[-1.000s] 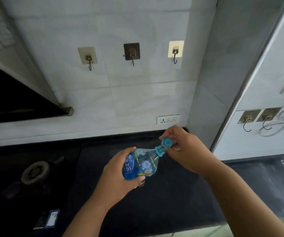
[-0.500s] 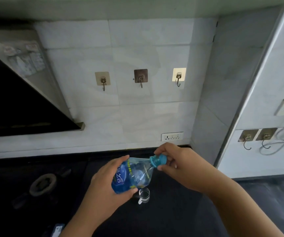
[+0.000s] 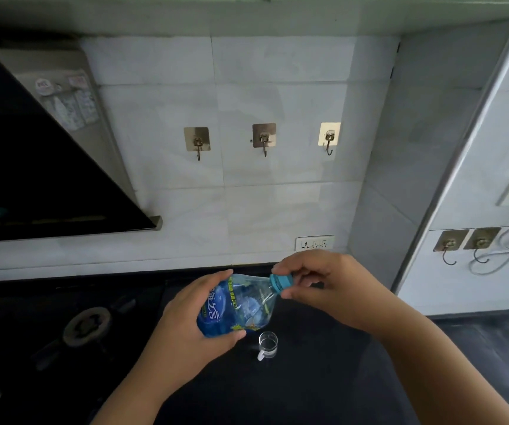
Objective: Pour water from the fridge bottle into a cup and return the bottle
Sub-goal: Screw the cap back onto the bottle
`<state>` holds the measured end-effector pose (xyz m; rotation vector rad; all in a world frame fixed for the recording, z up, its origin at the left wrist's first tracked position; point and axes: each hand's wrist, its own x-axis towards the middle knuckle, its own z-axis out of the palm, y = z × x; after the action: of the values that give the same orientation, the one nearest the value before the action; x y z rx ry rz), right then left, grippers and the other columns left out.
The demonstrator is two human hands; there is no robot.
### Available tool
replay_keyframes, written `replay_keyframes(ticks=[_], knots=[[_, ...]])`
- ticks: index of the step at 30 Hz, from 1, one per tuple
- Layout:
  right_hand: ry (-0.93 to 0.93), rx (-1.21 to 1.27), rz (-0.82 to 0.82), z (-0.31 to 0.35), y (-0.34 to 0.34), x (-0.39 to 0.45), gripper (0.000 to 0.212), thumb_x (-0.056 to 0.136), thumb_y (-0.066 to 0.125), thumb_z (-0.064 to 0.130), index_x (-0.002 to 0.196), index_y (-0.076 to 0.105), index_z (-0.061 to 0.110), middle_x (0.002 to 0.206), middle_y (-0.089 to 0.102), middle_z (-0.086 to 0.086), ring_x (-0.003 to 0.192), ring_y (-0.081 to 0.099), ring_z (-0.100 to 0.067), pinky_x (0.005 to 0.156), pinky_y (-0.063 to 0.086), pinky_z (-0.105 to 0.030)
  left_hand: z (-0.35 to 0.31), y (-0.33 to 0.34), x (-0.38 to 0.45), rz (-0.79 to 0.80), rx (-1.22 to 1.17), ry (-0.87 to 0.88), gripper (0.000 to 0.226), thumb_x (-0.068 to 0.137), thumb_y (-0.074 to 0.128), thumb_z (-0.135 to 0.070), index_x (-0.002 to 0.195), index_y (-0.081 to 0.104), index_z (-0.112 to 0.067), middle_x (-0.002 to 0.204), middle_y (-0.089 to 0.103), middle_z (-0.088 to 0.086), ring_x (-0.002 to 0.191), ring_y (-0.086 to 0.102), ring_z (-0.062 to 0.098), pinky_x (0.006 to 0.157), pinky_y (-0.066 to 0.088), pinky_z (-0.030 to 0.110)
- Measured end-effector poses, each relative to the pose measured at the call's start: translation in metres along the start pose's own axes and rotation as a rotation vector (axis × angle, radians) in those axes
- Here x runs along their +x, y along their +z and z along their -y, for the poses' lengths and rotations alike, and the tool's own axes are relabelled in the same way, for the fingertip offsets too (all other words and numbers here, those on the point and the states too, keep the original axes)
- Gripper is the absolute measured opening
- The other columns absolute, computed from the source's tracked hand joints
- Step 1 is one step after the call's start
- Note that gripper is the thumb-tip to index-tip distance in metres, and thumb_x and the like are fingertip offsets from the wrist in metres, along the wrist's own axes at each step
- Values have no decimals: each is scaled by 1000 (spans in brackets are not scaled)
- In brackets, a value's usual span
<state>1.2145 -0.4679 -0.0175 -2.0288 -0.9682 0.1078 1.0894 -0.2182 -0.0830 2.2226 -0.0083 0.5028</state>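
Bottle (image 3: 236,305) held by left hand (image 3: 185,326), right hand (image 3: 323,283) pinching cap (image 3: 281,281).

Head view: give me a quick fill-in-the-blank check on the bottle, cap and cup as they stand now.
1. The left hand grips the bottle around its ____ label.
2. The right hand pinches the bottle's blue ____.
3. The small clear cup stands on the dark ____, just below the bottle.
4. On the tiled wall behind hang ____ empty hooks in a row.

Missing words: blue; cap; countertop; three
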Motion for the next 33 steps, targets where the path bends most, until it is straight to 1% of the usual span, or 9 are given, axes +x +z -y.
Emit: replay_keyframes(ticks=[3, 7, 10, 15, 18, 22, 27, 31, 33], knots=[[-129, -4, 22, 7, -3, 1, 33, 85, 85, 11, 111, 80, 31, 119, 73, 20, 105, 72, -8, 91, 59, -25, 0, -12, -2, 46, -94, -30, 90, 64, 99, -33, 137, 53, -59, 135, 58, -30, 125, 60, -1, 100, 52, 17], [-316, -112, 14, 14, -3, 3, 26, 86, 81, -2, 102, 82, 18, 122, 74, 14, 112, 70, -4, 92, 58, -23, -1, -29, 2, 190, -205, -113, 90, 65, 100, -27, 136, 56, -59, 134, 64, -21, 120, 68, 8, 101, 57, 35], [-417, -250, -8, 16, 4, 5, 27, 86, 79, -3, 98, 83, 22, 120, 75, 14, 111, 68, -3, 89, 58, -27, 2, -40, 6, 278, -250, -146, 86, 67, 99, -22, 133, 59, -60, 133, 68, -14, 117, 71, 10, 98, 60, 37], [-65, -153, -13, 34, 13, 1, 25, 89, 79, 42, 114, 77, 41, 92, 74, 20, 88, 71, -2, 77, 56, -18, 5, -48, 5, 213, -137, -57, 90, 65, 98, -40, 138, 52, -64, 138, 59, -26, 128, 62, 4, 107, 54, 36], [88, -265, -92, 43, 31, 3, 21, 97, 59, 55, 104, 63, 36, 69, 72, 10, 67, 69, -4, 69, 58, -33, 4, -47, 2, 171, 21, 36, 95, 63, 92, -58, 143, 42, -67, 141, 49, -38, 134, 52, -1, 113, 48, 37], [216, -35, -48, 55, 43, -4, 43, 89, 51, 71, 98, 58, 30, 78, 76, 4, 69, 71, -10, 73, 61, -38, 4, -49, 0, 194, -170, -9, 92, 62, 99, -38, 135, 51, -67, 132, 60, -33, 122, 64, 0, 106, 55, 34], [188, -140, 2, 49, 52, -19, 37, 92, 47, 70, 95, 52, 34, 81, 73, 5, 71, 68, -11, 70, 59, -39, 14, -51, -5, 207, -94, 29, 94, 62, 98, -42, 139, 49, -65, 132, 57, -37, 123, 61, -3, 107, 53, 32], [352, -400, -122, 36, 70, -19, 60, 96, 36, 73, 74, 51, 19, 64, 63, -2, 62, 61, -14, 65, 53, -42, 14, -45, -3, 145, 390, 340, 93, 68, 81, -67, 150, 36, -58, 140, 52, -38, 125, 54, -7, 106, 48, 41], [336, -451, -182, 30, 74, -23, 67, 97, 29, 74, 72, 52, 16, 62, 60, 0, 60, 58, -13, 61, 52, -42, 17, -43, 0, 178, 350, 347, 97, 68, 82, -68, 152, 34, -57, 142, 51, -38, 129, 51, -8, 109, 47, 40]])
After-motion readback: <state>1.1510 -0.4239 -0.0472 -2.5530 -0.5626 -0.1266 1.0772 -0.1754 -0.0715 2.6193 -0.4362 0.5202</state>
